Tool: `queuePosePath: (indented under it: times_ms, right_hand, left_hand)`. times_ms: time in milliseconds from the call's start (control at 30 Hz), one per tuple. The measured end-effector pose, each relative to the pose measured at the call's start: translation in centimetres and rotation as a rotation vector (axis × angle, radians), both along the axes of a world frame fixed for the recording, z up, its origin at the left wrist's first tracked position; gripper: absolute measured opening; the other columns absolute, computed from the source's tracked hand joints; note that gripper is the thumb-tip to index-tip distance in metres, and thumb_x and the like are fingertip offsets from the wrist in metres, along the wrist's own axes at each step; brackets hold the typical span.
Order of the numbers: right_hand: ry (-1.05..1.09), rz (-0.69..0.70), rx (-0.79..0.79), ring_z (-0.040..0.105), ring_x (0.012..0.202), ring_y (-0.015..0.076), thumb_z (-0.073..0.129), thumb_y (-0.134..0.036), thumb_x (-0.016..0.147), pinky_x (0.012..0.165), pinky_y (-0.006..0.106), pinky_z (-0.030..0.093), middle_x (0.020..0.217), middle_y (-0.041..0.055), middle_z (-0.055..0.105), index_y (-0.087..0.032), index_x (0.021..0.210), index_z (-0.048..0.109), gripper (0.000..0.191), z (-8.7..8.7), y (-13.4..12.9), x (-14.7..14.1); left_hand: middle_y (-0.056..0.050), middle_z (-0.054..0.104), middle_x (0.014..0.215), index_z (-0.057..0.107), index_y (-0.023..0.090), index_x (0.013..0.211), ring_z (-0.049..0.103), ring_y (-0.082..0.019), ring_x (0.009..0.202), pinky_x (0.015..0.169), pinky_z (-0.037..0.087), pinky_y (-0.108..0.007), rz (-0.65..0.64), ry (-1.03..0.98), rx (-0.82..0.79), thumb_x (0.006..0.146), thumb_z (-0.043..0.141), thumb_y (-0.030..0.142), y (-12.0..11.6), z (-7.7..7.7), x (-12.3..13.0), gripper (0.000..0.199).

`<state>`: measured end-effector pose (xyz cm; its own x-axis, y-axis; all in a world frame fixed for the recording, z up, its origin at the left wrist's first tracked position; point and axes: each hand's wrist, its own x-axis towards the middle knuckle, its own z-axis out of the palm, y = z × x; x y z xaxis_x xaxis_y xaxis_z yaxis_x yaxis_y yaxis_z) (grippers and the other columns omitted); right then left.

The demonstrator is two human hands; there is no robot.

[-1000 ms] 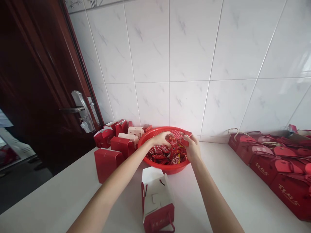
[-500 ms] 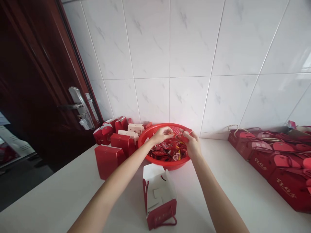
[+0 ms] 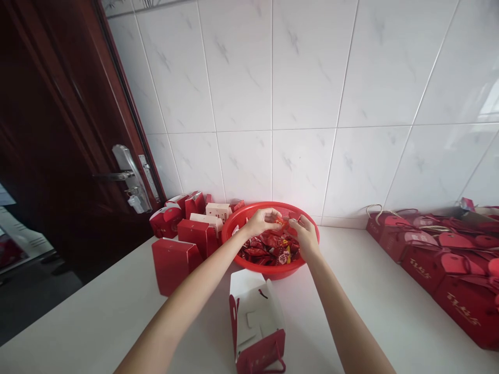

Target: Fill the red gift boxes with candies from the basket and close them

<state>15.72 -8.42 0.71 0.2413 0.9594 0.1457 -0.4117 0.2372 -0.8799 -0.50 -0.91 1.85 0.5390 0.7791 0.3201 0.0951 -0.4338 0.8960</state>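
Over the red plastic basket [image 3: 268, 270], both my hands are close together. My left hand [image 3: 264, 222] pinches a small red-orange wrapped candy [image 3: 283, 223] between thumb and fingers. Beside it, my right hand [image 3: 306, 235] is closed at the fingertips on a red wrapper, partly hidden by the fingers. Below them the basket holds a heap of red wrapped candies [image 3: 261, 246], some with yellow or pink print. Nearer to me stands an unfolded red gift box [image 3: 262, 353] with a white inside, its top open and a red cord handle at the front.
Left of the basket stand several red boxes [image 3: 175, 265] and cream boxes [image 3: 218, 210]. Rows of filled-out red gift boxes [image 3: 423, 265] with cord handles line the right side. A white tiled wall [image 3: 304, 171] rises behind the white table [image 3: 351, 291]; a dark door [image 3: 70, 130] is at left.
My right hand has come slightly down and inward, closer to my left hand. The red piece sticking up from its fingers no longer shows. The view has tilted up a little.
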Motion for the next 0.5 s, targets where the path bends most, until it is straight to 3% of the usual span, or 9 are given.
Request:
queuePosePath:
  times_ms: [233, 400, 500]
  right_hand:
    - [-0.015, 0.051, -0.054, 0.068, 0.076, 0.0203, 0.083, -0.027, 0.058, 0.058, 0.029, 0.060, 0.070, -0.0032, 0.064, -0.022, 0.067, 0.059, 0.026, 0.42, -0.33, -0.13]
    - [-0.038, 0.151, -0.034, 0.071, 0.068, 0.0222, 0.086, -0.026, 0.060, 0.059, 0.032, 0.061, 0.065, -0.0019, 0.066, -0.021, 0.068, 0.061, 0.027, 0.33, -0.49, -0.19]
    - [-0.052, 0.139, -0.021, 0.071, 0.062, 0.0217, 0.089, -0.028, 0.057, 0.058, 0.032, 0.060, 0.064, -0.0015, 0.068, -0.021, 0.069, 0.061, 0.031, 0.17, -0.41, -0.26]
  left_hand:
    - [-0.006, 0.076, 0.091, 0.074, 0.015, 0.093, 0.070, -0.022, 0.091, 0.092, 0.054, -0.038, -0.079, -0.020, -0.001, 0.075, 0.080, 0.036, -0.34, 0.23, 0.01, 0.028]
    - [-0.008, 0.078, 0.109, 0.076, 0.016, 0.104, 0.071, -0.023, 0.101, 0.093, 0.055, -0.037, -0.029, 0.049, -0.001, 0.078, 0.077, 0.032, -0.42, 0.14, -0.02, 0.030]
    - [-0.010, 0.073, 0.125, 0.074, 0.017, 0.112, 0.068, -0.025, 0.113, 0.099, 0.053, -0.038, 0.031, 0.070, 0.035, 0.080, 0.076, 0.030, -0.21, 0.05, 0.02, 0.035]
